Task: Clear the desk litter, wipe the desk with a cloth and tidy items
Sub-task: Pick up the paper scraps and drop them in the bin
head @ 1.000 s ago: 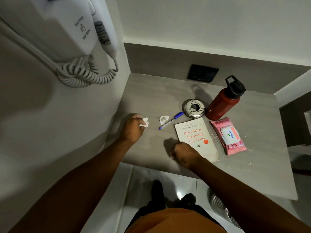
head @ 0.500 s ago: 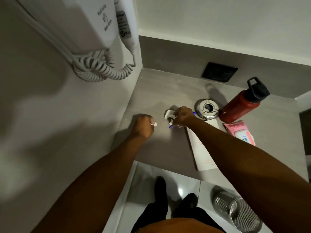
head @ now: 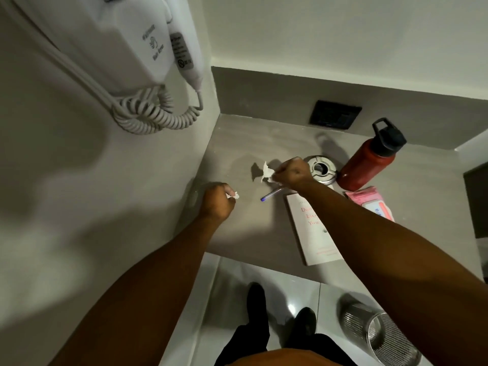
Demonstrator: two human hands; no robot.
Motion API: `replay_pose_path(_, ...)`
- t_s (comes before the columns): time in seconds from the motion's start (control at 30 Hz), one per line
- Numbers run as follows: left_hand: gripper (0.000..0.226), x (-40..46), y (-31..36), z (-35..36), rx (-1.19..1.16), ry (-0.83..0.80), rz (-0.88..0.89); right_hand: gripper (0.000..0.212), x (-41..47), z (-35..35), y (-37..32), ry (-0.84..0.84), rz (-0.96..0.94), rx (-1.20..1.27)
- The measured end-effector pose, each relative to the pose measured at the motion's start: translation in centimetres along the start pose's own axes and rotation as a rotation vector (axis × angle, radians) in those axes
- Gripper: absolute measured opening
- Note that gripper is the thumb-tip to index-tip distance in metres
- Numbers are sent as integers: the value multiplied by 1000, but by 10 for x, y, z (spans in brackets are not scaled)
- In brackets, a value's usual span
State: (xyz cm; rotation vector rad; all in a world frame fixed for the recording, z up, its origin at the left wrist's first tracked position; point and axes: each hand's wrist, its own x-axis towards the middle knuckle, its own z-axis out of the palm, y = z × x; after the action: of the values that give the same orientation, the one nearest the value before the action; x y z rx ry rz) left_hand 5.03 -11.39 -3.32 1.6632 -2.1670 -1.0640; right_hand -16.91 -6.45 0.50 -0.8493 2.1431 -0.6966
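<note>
On the grey desk (head: 243, 143), my left hand (head: 216, 202) is closed around a small crumpled white paper scrap (head: 235, 196) near the left wall. My right hand (head: 289, 173) pinches a second white paper scrap (head: 266, 171) and holds it just above the desk. A blue pen (head: 270, 194) lies under my right wrist. Partly covered by my right forearm are a white book (head: 314, 233) and a pink wipes pack (head: 375, 202).
A round metal ashtray (head: 323, 169) and a red bottle (head: 367, 159) with a black cap stand behind my right hand. A wall-mounted hair dryer (head: 148, 48) with coiled cord hangs at the left. A metal mesh bin (head: 383, 336) stands on the floor.
My right hand went from the desk's front edge to the second paper scrap, gripped it and lifted it off the desk. My left hand stayed in place with its scrap.
</note>
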Motion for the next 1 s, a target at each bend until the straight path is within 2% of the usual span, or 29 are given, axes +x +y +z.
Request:
replay_pose_path(0.17,8,-2,56,32,14,-53,164,16,-24,-41,50,120,123,262)
replay_pose_path(0.33,11,-36,148,104,61,-151,405,16,-74,-105,148,265,243,412)
replay_pose_path(0.47,11,-86,220,175,1,-300,546,12,-129,-160,229,387,344,581)
replay_pose_path(0.6,8,-154,284,254,27,-466,711,15,-199,-207,310,514,450,687)
replay_pose_path(0.7,8,-216,321,316,66,-591,771,12,-251,-235,372,648,549,767)
replay_pose_path(0.77,8,-254,331,349,81,-677,811,17,-281,-242,411,732,628,827)
replay_pose_path(0.87,7,-306,328,397,183,-840,860,11,-320,-234,469,806,773,910)
replay_pose_path(1.0,12,-346,282,462,289,-1060,822,16,-344,-186,546,868,1011,995)
